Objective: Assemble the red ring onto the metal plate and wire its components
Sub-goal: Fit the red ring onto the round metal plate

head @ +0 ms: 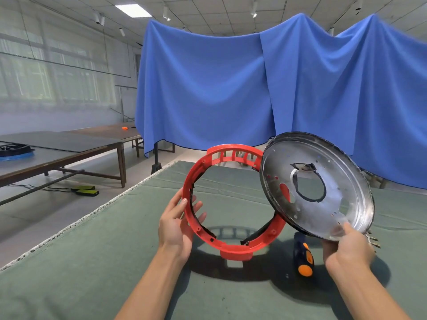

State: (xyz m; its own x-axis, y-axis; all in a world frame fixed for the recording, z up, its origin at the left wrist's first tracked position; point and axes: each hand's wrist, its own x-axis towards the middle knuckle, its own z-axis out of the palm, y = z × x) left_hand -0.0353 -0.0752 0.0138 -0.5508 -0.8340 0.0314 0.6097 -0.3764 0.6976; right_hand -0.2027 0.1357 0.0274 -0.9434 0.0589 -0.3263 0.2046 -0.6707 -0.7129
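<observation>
Holding one red plastic ring [231, 204] and one round shiny metal plate [318, 188] tilted up above the green worktop [92, 262].
Left hand [178, 227] grips the ring's rim; right hand [346, 245] pinches the plate's lower edge, probably to line them up; one orange-and-blue screwdriver [303, 257] lies beneath.

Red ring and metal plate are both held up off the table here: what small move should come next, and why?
Probably swing the metal plate leftward over the red ring and line up their rims. The left hand grips the ring, the right hand pinches the plate's lower edge, and the plate overlaps only the ring's right side, tilted away from it.
</observation>
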